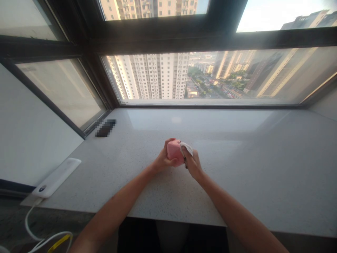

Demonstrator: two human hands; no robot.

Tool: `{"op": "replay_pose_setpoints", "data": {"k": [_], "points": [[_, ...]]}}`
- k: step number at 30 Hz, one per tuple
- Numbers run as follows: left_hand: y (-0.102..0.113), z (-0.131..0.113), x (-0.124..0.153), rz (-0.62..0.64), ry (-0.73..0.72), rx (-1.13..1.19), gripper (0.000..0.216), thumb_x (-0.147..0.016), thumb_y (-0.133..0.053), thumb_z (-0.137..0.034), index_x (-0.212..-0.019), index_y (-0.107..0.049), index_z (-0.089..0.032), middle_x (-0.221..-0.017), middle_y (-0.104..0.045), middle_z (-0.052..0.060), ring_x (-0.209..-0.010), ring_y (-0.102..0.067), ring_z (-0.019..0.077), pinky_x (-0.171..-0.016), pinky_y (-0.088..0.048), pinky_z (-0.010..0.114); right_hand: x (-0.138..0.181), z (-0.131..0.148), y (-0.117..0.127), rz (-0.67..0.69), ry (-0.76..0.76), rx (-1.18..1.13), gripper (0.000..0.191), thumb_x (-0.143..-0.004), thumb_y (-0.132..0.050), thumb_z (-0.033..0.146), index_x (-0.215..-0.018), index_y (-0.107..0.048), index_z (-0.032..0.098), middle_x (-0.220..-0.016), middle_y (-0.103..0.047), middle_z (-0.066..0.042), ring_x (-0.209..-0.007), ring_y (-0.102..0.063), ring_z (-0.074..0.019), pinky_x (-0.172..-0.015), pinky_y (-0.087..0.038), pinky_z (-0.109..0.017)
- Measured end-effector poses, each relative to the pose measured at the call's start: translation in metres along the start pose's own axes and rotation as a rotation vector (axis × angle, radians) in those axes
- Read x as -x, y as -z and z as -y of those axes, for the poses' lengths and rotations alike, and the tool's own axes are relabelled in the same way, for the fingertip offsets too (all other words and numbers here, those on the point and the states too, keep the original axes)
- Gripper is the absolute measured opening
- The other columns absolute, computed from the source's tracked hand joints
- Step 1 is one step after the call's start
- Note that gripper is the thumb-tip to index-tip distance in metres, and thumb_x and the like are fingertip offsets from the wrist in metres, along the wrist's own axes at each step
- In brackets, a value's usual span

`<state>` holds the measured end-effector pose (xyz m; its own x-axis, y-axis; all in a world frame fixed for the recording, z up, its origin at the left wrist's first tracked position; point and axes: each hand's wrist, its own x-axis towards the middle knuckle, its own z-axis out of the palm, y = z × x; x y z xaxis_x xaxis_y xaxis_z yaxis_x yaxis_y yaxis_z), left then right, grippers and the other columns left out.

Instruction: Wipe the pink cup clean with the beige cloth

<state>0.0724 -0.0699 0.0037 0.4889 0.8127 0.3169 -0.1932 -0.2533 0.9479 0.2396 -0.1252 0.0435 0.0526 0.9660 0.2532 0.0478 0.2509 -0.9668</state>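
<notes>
Speckled windowsill counter (237, 168), towers outside. Left hand (163, 161) wrapped round pink box (174, 151) mid-counter; right hand (193, 162) pressing white cloth (186, 148), maybe tissue, on it. White power bank (56, 176) far left.

Two bare forearms enter from bottom edge, no sleeves visible. Left hand (163, 160) bare, no glove, ring or watch seen. Right hand (193, 162) bare too; dark polish on fingers (186, 166), nails short.
</notes>
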Motion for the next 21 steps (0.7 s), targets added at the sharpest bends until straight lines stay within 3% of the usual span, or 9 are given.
{"op": "replay_pose_setpoints", "data": {"k": [5,13,21], "points": [[0.003,-0.002,0.000,-0.053,0.028,-0.057,0.110,-0.075,-0.081,-0.082,-0.155,-0.036,-0.021,-0.140,-0.062,0.017,-0.119,-0.065,0.0307,-0.098,-0.057,0.042,-0.005,-0.002,0.001,0.103,-0.073,-0.032,0.049,-0.079,-0.085,0.064,-0.088,-0.065,0.020,-0.061,-0.048,0.006,-0.049,-0.039,-0.0097,-0.040,-0.033,-0.023],[0.012,0.003,-0.002,-0.094,0.028,-0.133,0.111,-0.067,-0.091,-0.071,-0.154,-0.035,-0.028,-0.127,-0.065,0.008,-0.101,-0.067,0.0219,-0.089,-0.058,0.035,-0.018,-0.002,0.007,0.237,-0.133,-0.166,0.050,-0.076,-0.088,0.057,-0.102,-0.073,0.017,-0.077,-0.064,0.002,-0.056,-0.047,-0.0096,-0.045,-0.042,-0.021],[0.008,-0.002,-0.002,-0.128,-0.085,-0.211,0.101,-0.072,-0.091,-0.051,-0.156,-0.037,-0.029,-0.127,-0.065,0.007,-0.093,-0.062,0.0172,-0.083,-0.054,0.030,-0.021,0.008,0.010,0.290,-0.053,-0.138,0.050,-0.074,-0.092,0.057,-0.100,-0.074,0.019,-0.077,-0.062,0.001,-0.065,-0.051,-0.0132,-0.049,-0.046,-0.023]]}}
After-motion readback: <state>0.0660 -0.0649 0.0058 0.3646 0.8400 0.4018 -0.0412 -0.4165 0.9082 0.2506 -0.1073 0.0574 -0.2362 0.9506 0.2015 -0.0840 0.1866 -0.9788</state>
